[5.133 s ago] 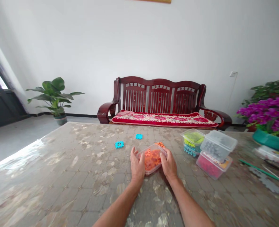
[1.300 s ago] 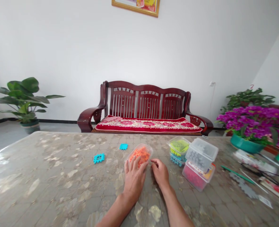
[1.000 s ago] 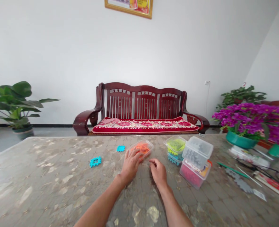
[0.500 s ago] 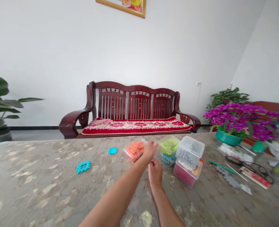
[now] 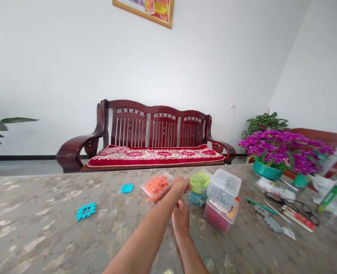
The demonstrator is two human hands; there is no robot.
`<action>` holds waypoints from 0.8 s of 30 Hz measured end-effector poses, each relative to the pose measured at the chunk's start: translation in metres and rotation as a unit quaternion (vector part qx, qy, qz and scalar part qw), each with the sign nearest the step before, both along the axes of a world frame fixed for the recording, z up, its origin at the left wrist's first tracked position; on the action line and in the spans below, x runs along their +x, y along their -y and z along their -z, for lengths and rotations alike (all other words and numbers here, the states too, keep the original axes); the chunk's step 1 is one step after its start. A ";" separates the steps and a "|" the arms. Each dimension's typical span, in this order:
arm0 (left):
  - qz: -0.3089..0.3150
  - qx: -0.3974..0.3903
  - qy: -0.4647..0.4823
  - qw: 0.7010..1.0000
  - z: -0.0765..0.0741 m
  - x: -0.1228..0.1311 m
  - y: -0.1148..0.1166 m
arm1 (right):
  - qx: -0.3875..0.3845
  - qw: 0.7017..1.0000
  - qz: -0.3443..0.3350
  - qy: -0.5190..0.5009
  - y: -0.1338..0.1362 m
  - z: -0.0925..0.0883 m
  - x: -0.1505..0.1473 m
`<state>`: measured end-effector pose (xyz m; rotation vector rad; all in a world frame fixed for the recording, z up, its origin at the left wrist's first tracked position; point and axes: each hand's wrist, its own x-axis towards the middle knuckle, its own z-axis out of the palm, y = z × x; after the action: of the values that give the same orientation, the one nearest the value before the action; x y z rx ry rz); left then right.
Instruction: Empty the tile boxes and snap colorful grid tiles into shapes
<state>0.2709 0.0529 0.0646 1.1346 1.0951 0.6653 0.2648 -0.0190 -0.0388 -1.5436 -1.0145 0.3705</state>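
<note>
My left hand [image 5: 181, 185] reaches across the table to the gap between a clear box of orange pieces [image 5: 157, 185] and a clear box of green pieces [image 5: 200, 179]. Its bent fingertips lie at the green box's near left edge; a grip does not show. My right hand [image 5: 181, 217] rests on the table [image 5: 43, 236] just behind it, fingers loosely curled with nothing in them. The green box sits on a box of blue pieces [image 5: 196, 198]. Beside them a lidded box of grey pieces [image 5: 224, 186] is stacked on a box of pink pieces [image 5: 218, 217].
Two loose blue tiles [image 5: 85, 210] [image 5: 127, 188] lie to the left. To the right are a green pen [image 5: 261, 205], grey joined pieces [image 5: 269, 221], glasses [image 5: 302, 207] and purple flowers in a teal pot [image 5: 268, 170]. A red wooden bench [image 5: 154, 133] stands behind.
My left hand left the orange box and moved right to the green box's edge. My right hand came off the orange box and curled up. The camera turned right.
</note>
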 end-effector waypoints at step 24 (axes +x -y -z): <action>-0.321 0.181 0.194 0.909 0.042 -0.187 0.117 | 0.085 0.895 -0.291 -0.328 0.032 -0.032 -0.052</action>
<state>0.0841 -0.0646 0.0227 0.8723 1.0120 1.5981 0.2131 -0.0509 -0.0067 -0.8180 -0.9048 1.1091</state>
